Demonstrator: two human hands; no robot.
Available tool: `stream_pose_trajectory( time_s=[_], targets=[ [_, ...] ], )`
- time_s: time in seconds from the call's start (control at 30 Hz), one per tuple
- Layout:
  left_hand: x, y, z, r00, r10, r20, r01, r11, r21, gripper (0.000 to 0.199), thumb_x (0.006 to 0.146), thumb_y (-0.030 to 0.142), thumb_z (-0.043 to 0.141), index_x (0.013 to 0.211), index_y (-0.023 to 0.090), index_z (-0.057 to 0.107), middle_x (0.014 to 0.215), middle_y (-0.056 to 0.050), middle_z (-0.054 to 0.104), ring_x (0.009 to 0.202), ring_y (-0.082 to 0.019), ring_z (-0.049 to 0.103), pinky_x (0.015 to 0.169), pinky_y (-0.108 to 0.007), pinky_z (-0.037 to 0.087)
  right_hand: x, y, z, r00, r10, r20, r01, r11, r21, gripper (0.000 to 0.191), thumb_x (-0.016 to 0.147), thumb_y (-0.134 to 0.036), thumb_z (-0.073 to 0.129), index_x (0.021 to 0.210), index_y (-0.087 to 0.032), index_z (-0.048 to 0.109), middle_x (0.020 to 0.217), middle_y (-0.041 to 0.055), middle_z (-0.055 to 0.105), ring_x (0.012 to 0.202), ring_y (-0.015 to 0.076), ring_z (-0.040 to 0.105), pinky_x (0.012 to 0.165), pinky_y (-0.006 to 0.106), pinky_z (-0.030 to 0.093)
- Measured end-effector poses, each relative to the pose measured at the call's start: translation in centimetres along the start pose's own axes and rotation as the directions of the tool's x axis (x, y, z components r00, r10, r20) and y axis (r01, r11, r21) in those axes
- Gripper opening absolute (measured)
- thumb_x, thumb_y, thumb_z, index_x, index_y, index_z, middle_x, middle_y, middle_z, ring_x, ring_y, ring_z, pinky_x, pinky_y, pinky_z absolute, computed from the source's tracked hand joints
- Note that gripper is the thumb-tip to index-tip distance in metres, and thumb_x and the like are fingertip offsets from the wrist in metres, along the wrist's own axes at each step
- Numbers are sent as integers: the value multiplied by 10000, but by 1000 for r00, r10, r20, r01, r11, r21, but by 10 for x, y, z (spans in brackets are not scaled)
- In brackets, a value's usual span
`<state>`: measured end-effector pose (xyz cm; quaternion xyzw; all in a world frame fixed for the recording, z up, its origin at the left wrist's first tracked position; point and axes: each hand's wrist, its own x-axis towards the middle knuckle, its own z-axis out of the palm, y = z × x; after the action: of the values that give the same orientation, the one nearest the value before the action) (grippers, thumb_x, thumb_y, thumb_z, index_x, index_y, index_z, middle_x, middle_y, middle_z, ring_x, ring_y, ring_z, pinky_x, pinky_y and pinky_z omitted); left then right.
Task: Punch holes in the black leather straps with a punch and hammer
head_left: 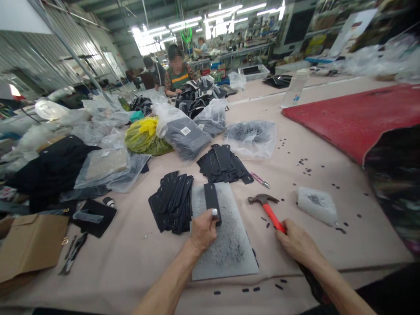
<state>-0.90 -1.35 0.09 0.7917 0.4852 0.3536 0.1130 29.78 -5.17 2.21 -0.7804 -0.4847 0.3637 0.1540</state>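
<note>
My left hand (203,232) is closed around a short metal punch (214,212), of which only the silvery top end shows. It stands over the lower part of a black strip (211,195) that lies on a speckled white board (229,245). To the right, my right hand (297,243) grips a claw hammer (271,214) by its red handle, its head over the table beside the board. Left of the board is a fanned pile of black strips (173,201); behind it lies another pile of black pieces (223,164).
Pink-handled thread snips (260,180) lie behind the hammer. A plastic-wrapped block (316,204) and small black slugs are at right, near a red sheet (357,118). Bagged goods (183,133), a cardboard box (31,245) and a cutter (74,253) sit left. A co-worker (179,72) sits beyond.
</note>
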Motion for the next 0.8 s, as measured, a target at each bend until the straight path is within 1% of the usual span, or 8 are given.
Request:
stream_pose_trajectory(
  time_s=[0.13,0.27,0.37,0.43,0.5,0.57,0.73,0.8],
  targets=[
    [2,5,-4,998,-55,16,56,998,-26,171,809,78,530,916,187,605,798,-48,694,770,-195,680,703,-280,535,-12,-30,-3,967,79,240,-170,906,388,143,731,-335,538,745,-227,446,566,-43,481,444,119,448,414,228,349],
    [4,9,-8,996,-80,27,80,997,-6,132,786,73,538,815,196,575,736,-34,664,712,-186,657,652,-263,495,-44,-76,-24,984,-162,-75,177,936,305,242,846,-465,490,790,-229,491,585,-31,535,436,122,467,397,236,346],
    [5,9,-10,996,-77,49,77,997,7,134,793,76,528,821,201,567,752,-34,664,718,-183,650,651,-261,480,-70,-106,-46,762,-556,-332,580,814,-33,246,919,-446,466,894,-224,568,582,-17,550,473,142,514,463,261,386],
    [5,9,-10,995,-77,62,77,997,8,135,803,81,516,823,206,562,752,-34,663,717,-182,647,648,-262,474,-83,-118,-54,562,-764,-316,734,637,-234,197,941,-380,471,953,-220,585,586,-14,555,481,145,532,486,271,384],
    [5,9,-10,995,-72,63,71,997,5,136,807,86,508,831,210,561,750,-34,661,718,-183,646,645,-263,470,-91,-125,-56,448,-872,-198,796,490,-355,154,957,-321,462,914,-226,576,593,-15,557,474,138,533,480,275,357],
    [5,9,-10,996,-68,59,68,998,2,140,809,89,502,840,212,561,749,-35,659,717,-184,645,642,-264,466,-94,-126,-54,424,-899,-111,805,430,-410,165,967,-292,447,857,-234,554,594,-17,551,465,135,524,472,281,337],
    [6,9,-11,995,-78,70,78,997,-1,132,804,88,512,830,211,551,753,-32,660,714,-183,642,643,-262,462,-94,-127,-51,380,-896,-228,791,443,-422,179,968,-284,450,1080,-202,562,668,16,603,543,159,577,535,276,409],
    [7,9,-11,994,-79,70,79,997,0,134,800,85,515,833,211,550,752,-30,659,712,-182,642,640,-260,461,-93,-128,-51,380,-910,-164,791,411,-452,170,974,-283,433,1029,-204,573,638,7,586,504,153,552,493,281,377]
  ],
)
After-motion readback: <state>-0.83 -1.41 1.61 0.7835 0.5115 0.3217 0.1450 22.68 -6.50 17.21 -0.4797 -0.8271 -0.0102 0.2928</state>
